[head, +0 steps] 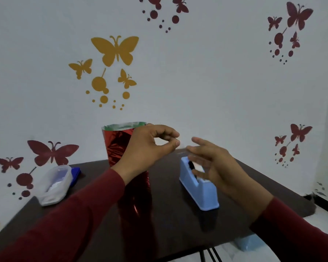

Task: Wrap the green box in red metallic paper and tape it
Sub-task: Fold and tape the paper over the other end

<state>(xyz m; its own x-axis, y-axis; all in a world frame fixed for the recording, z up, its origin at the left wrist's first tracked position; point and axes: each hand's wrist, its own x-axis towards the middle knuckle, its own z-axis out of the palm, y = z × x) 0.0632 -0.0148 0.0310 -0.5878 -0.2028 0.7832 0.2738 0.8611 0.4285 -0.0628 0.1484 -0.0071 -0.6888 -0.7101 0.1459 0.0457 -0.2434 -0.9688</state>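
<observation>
Now, step: fetching tape, judged.
left hand (150, 146): thumb and forefinger pinched; tape unclear.
right hand (216, 163): fingers spread above blue plastic tape dispenser (201, 190).
tip: steady red metallic paper tube (119, 144) first.

light: dim, even, soft | glare: red paper (119, 146) | blur: slight, hands | edges: wide-angle bend
</observation>
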